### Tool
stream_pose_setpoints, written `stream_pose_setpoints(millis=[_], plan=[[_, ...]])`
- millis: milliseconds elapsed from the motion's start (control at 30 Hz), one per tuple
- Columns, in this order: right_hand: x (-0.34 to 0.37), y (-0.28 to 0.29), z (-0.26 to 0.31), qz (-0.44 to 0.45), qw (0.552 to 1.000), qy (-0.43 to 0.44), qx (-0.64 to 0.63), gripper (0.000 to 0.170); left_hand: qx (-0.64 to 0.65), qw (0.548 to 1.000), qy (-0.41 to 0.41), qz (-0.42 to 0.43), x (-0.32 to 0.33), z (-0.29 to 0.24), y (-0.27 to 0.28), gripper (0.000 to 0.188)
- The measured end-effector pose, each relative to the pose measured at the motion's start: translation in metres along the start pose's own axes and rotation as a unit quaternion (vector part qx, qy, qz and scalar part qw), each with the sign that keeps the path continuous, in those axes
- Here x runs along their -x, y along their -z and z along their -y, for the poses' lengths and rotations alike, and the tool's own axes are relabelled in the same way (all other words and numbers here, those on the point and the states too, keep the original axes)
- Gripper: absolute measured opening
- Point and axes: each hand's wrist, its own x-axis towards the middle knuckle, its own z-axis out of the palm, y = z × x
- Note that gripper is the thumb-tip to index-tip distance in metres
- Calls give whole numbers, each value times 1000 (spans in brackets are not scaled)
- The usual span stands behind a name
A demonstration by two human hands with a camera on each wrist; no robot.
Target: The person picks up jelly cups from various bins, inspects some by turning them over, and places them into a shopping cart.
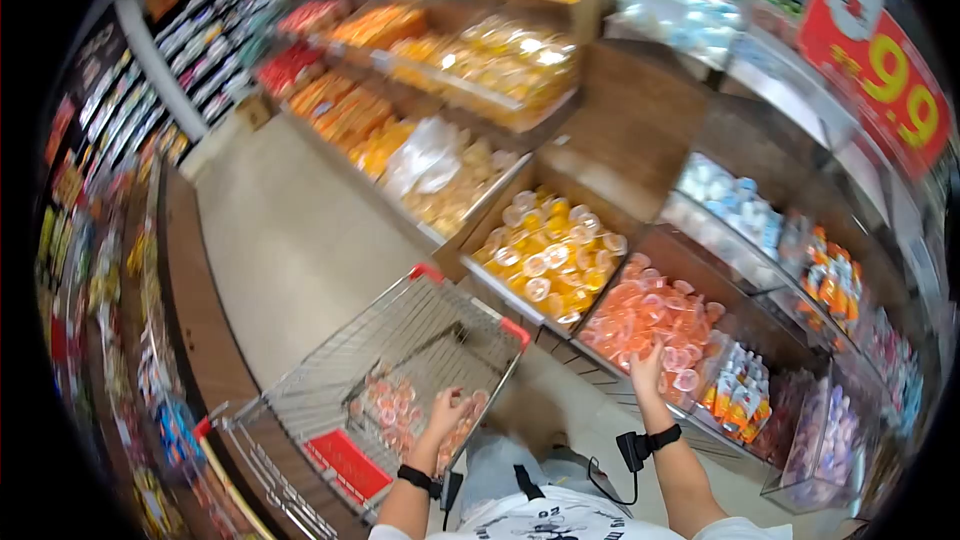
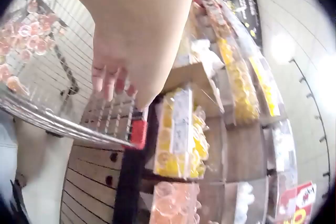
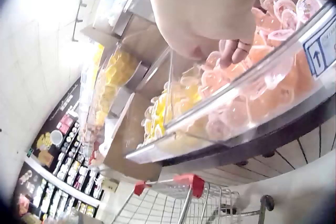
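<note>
Pink-orange jelly cups (image 1: 655, 315) fill a clear-fronted bin at the right of the head view. My right hand (image 1: 647, 372) is at the near part of this heap. In the right wrist view its bent fingers (image 3: 239, 50) reach down among the cups, and I cannot tell whether they grip one. My left hand (image 1: 445, 412) hangs over the shopping cart (image 1: 330, 360), its fingers loosely bent with nothing in them. More jelly cups (image 1: 390, 402) of the same pink kind lie in the cart below it.
Beside the pink bin is a bin of yellow jelly cups (image 1: 550, 250). Orange-and-white pouches (image 1: 738, 395) stand on its other side. The cart's red-capped corner (image 1: 515, 333) is close to the bins. Floor (image 1: 270, 210) runs between display and left shelf (image 1: 185, 280). A red price sign (image 1: 885, 70) hangs upper right.
</note>
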Motion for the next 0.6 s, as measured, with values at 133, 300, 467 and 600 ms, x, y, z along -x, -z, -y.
stream_pose_setpoints(millis=[133,300,467,600], plan=[[32,-34,84,65,995,67,-21,44,46,987,154,-23,9,126,21,33],[81,-120,150,394,865,311,-26,25,14,968,249,-16,28,170,39,29],[150,-249,109,684,650,255,210,24,38,942,319,101,32,171,42,26],[163,-325,61,748,573,177,286,28,22,950,240,200,9,274,-19,26]])
